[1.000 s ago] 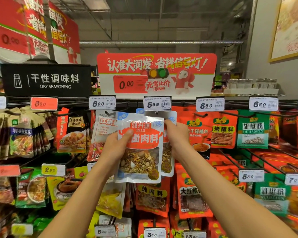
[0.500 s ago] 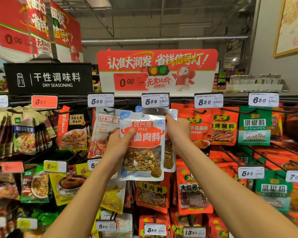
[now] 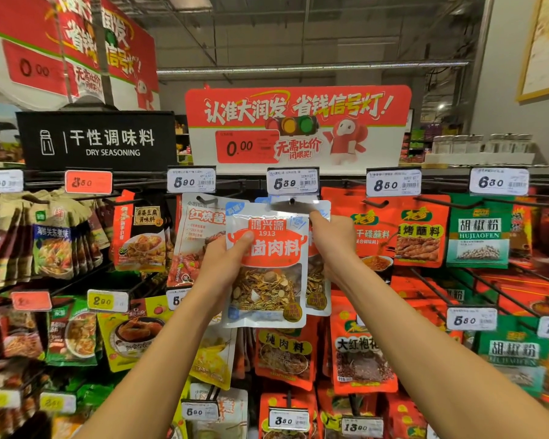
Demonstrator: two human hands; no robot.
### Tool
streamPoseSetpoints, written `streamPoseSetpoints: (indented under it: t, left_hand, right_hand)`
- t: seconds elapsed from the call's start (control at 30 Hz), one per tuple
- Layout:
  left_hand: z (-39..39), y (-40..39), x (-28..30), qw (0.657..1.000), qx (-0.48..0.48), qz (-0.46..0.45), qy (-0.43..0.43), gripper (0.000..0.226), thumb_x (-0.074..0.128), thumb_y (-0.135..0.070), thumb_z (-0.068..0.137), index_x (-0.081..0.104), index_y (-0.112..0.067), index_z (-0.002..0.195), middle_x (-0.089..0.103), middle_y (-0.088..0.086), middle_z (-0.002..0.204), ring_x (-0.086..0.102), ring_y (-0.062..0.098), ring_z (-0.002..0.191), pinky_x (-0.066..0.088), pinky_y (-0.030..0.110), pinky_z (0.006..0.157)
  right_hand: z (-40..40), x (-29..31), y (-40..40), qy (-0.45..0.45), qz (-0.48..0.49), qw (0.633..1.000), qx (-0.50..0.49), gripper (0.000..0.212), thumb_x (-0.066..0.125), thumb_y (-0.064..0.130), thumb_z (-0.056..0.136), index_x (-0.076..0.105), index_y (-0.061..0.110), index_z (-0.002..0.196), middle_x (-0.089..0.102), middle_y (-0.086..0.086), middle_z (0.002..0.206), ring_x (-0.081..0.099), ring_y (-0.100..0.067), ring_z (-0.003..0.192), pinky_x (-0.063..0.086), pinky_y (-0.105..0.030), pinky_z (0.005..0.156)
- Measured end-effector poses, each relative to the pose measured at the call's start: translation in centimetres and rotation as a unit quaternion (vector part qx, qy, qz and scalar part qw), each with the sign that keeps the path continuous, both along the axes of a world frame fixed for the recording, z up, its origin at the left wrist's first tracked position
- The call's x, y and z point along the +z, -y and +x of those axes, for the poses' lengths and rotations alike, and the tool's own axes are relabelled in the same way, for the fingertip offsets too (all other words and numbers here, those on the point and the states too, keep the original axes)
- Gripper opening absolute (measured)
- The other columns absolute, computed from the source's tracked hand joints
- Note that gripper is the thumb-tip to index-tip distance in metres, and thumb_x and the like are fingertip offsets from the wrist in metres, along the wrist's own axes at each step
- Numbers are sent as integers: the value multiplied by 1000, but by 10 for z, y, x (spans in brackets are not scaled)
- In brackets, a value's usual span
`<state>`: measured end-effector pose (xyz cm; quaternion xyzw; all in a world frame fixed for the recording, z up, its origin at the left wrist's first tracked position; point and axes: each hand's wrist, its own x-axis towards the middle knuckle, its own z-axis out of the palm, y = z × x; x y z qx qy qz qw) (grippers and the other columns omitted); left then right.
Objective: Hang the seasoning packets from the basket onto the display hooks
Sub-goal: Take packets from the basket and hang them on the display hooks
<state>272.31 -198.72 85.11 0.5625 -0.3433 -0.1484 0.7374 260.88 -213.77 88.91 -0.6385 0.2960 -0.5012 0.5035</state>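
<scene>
Store peg wall (image 3: 346, 185) | left hand (image 3: 225, 267) grips packet (image 3: 267, 267) | right hand (image 3: 330, 239) pinches hung packet (image 3: 319, 280)

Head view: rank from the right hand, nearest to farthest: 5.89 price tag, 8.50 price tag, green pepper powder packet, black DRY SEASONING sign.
From the right hand:
1. 5.89 price tag, just above, slightly to its left.
2. 8.50 price tag, up and to its right.
3. green pepper powder packet, farther right on the top row.
4. black DRY SEASONING sign, far upper left.
</scene>
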Motion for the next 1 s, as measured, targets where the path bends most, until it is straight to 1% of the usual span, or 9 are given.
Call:
streamPoseSetpoints:
  t: [0.1,0.17,0.23,0.37,0.5,0.6,0.7,0.83,1.0]
  left_hand:
    - [0,9,4,1000,11,1,3,25,66,-38,96,68,-17,109,79,0,99,76,16,91,57,32,80]
    - [-3,19,8,1000,14,6,24,21,66,-37,96,68,-20,106,79,-2,96,76,15,90,58,30,78]
    - [-8,28,12,998,24,18,53,14,66,-36,96,68,-24,101,79,-6,90,76,12,86,58,26,71]
    - [-14,39,12,998,29,25,56,12,65,-34,96,68,-24,101,79,-1,94,76,14,86,61,34,78]
    - [-14,35,7,995,45,-19,87,12,65,-35,96,69,-24,101,78,-13,88,75,5,81,55,15,61]
    - [-13,38,10,995,70,-15,74,13,66,-38,96,68,-25,96,78,-9,86,75,4,79,57,17,62]
    - [-10,43,17,998,46,18,25,17,67,-35,95,68,-19,102,79,-2,90,77,12,80,59,26,67]
    - [-3,42,17,997,28,55,35,19,67,-32,95,68,-15,103,80,0,87,77,17,82,60,38,80]
    - [-5,41,15,998,18,43,30,19,66,-33,95,67,-17,105,79,-3,86,77,15,80,60,34,75]
  right_hand:
    - [-2,1,6,-13,22,999,27,47,59,51,95,70,11,72,77,-7,78,74,-31,80,54,-40,69]
    - [-7,-4,9,17,39,997,65,54,50,58,98,67,15,70,76,-3,75,73,-25,76,56,-40,73]
    - [-13,-9,10,51,57,991,106,57,44,62,100,71,18,77,77,-3,76,76,-22,74,58,-37,70]
    - [-18,-9,14,69,39,991,107,59,40,65,100,72,18,88,78,-3,79,76,-20,77,57,-30,65]
    - [-21,-10,13,71,-39,991,108,57,49,59,99,71,7,101,78,-11,91,76,-27,86,60,-39,76]
    - [-18,-9,10,67,-60,992,83,57,54,56,98,67,1,94,75,-18,94,73,-34,89,57,-49,82]
    - [-13,-5,9,43,-78,995,39,48,56,49,100,62,8,76,67,-13,77,64,-28,75,51,-47,73]
    - [-12,-11,13,33,-62,997,29,49,57,44,100,66,-3,89,70,-24,89,65,-36,80,53,-51,77]
    - [-12,-17,12,30,-67,996,46,61,54,51,99,60,-9,90,60,-14,80,58,-26,75,43,-40,70]
